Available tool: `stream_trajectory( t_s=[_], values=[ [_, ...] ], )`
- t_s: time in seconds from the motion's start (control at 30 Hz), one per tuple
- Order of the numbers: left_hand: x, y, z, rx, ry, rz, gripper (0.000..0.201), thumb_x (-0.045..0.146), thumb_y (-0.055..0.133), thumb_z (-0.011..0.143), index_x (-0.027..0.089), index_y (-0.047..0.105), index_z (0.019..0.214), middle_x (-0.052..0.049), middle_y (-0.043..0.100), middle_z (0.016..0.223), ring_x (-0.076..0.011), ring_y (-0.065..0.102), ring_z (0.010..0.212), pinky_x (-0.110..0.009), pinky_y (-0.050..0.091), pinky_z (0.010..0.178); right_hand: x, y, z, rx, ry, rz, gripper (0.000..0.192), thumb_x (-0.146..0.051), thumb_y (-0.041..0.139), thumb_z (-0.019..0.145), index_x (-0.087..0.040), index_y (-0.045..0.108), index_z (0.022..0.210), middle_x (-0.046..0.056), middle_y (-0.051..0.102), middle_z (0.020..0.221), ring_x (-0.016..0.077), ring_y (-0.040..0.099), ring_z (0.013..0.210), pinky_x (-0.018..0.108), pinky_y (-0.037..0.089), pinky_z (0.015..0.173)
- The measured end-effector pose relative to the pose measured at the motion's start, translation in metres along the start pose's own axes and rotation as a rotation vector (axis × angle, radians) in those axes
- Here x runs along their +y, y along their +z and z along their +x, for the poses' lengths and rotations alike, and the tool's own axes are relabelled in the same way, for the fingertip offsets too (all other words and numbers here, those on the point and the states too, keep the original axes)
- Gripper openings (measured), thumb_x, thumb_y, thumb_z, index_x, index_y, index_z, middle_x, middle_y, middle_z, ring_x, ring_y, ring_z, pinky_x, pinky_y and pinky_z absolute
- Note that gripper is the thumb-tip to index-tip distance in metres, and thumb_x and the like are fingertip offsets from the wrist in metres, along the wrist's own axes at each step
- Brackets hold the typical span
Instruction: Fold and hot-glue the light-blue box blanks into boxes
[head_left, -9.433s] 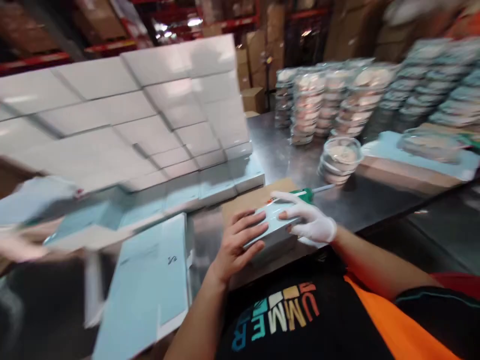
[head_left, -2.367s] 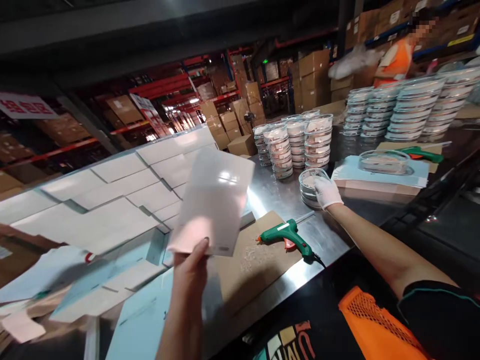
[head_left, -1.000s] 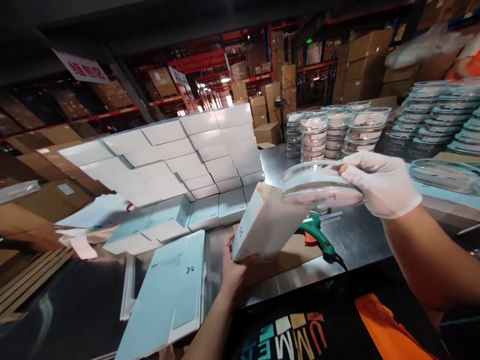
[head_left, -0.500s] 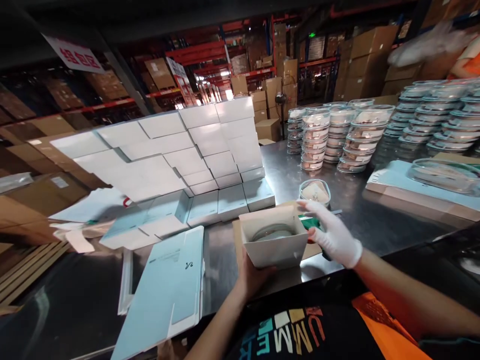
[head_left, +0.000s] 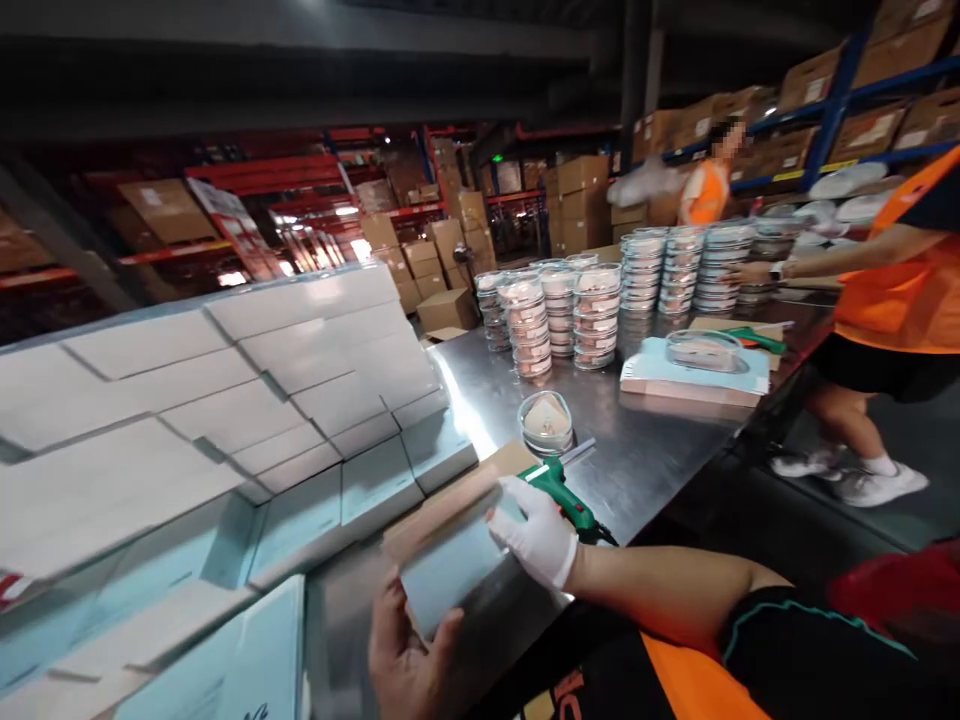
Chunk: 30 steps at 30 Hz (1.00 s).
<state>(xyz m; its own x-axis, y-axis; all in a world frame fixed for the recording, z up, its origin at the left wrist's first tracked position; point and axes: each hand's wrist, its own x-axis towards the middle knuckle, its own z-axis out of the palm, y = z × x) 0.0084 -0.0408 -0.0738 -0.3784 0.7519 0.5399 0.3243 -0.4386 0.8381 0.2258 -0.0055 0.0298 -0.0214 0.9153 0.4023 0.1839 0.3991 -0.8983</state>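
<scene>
A small light-blue box (head_left: 459,562) is held tilted between both hands, its pale blue face toward me. My left hand (head_left: 409,650), bare, grips its lower left corner with the thumb along the near edge. In a white glove, my right hand (head_left: 538,535) has its fingers closed on the right end. What the box contains is hidden from this side. Just beyond the right hand lies a green glue gun (head_left: 559,488) with a glue stick at its back, on brown cardboard (head_left: 510,458). A glass container (head_left: 546,424) with a paper insert stands behind the gun.
White and blue boxes (head_left: 225,400) form a wall on the left, with flat blue cartons (head_left: 232,660) in front. Stacked glass containers (head_left: 596,315) line the metal table (head_left: 637,460). At right, a co-worker's hand (head_left: 746,273) touches another stack; another person (head_left: 709,190) stands farther back.
The view has swung right. The box has been tipped so its blue face shows and its open top with the glass container is out of sight. My right hand has closed on it.
</scene>
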Motion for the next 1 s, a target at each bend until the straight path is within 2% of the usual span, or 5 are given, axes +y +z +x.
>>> stream_trajectory(
  t_s=[0.17, 0.33, 0.47, 0.7, 1.0],
  values=[
    [-0.013, 0.005, -0.004, -0.026, -0.024, -0.051, 0.096, 0.062, 0.083, 0.082, 0.037, 0.036, 0.162, -0.013, 0.056, 0.157, -0.0390, 0.056, 0.146, -0.058, 0.053, 0.116, 0.010, 0.012, 0.003, 0.115, -0.049, -0.030, 0.041, -0.029, 0.060, 0.082, -0.028, 0.071, 0.122, 0.004, 0.078, 0.118, 0.0282, 0.073, 0.110, 0.046, 0.059, 0.106],
    [-0.012, -0.001, 0.021, -0.219, 0.031, 0.067, 0.057, 0.065, 0.086, 0.075, 0.028, 0.075, 0.116, -0.010, 0.075, 0.124, -0.0454, 0.049, 0.150, -0.067, 0.033, 0.130, 0.016, 0.001, 0.013, 0.015, -0.140, 0.026, 0.066, -0.020, 0.055, 0.091, -0.025, 0.050, 0.157, 0.009, 0.073, 0.135, 0.0224, 0.070, 0.124, 0.042, 0.053, 0.115],
    [-0.010, -0.005, 0.033, -0.160, 0.007, 0.108, 0.055, 0.069, 0.083, 0.075, 0.027, 0.078, 0.109, -0.010, 0.077, 0.120, -0.0466, 0.052, 0.148, -0.066, 0.037, 0.125, 0.029, -0.039, 0.025, -0.078, 0.098, -0.471, 0.043, -0.034, 0.063, 0.098, -0.018, 0.067, 0.138, 0.016, 0.073, 0.137, 0.0287, 0.069, 0.127, 0.044, 0.052, 0.112],
    [0.018, 0.003, 0.041, -0.088, -0.027, 0.106, 0.056, 0.070, 0.081, 0.075, 0.026, 0.078, 0.109, -0.009, 0.074, 0.123, -0.0383, 0.065, 0.127, -0.052, 0.050, 0.113, 0.065, -0.076, 0.023, -0.082, 0.417, -0.689, 0.043, -0.017, 0.091, 0.054, -0.024, 0.077, 0.094, 0.006, 0.080, 0.091, 0.0314, 0.078, 0.089, 0.042, 0.060, 0.080],
    [0.060, -0.002, 0.054, -0.024, -0.119, 0.006, 0.052, 0.061, 0.083, 0.076, 0.023, 0.075, 0.110, -0.005, 0.076, 0.104, -0.0265, 0.071, 0.093, -0.036, 0.058, 0.083, 0.044, -0.081, 0.003, 0.203, 0.172, -0.518, 0.039, -0.030, 0.064, 0.079, -0.017, 0.072, 0.116, 0.007, 0.080, 0.096, 0.0254, 0.074, 0.085, 0.038, 0.061, 0.079]
  ],
)
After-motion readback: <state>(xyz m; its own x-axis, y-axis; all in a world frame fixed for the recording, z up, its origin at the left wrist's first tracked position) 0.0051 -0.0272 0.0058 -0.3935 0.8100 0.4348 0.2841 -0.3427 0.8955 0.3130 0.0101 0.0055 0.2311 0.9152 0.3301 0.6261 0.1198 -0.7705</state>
